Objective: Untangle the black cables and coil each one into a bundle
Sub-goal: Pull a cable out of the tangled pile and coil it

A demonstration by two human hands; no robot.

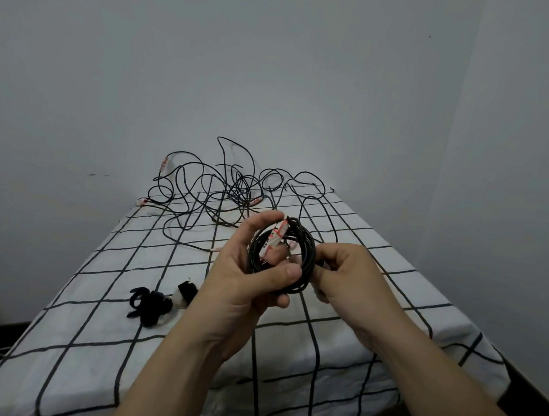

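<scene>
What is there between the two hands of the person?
A coil of black cable with a white-and-red tag; the left hand and the right hand both hold it, as the head view shows.

I got a dim, flat, grey-blue picture. The light was soft and even, with no source I could place and no glare. The wall (277, 61) darkened toward the corners. Shadows on the checked cloth (96, 325) were faint. The wide lens bowed the cloth's lines near the edges. The coiled cable (305, 252) looked fairly sharp, the far tangle (222, 184) softer, the whole frame slightly smeared.
</scene>
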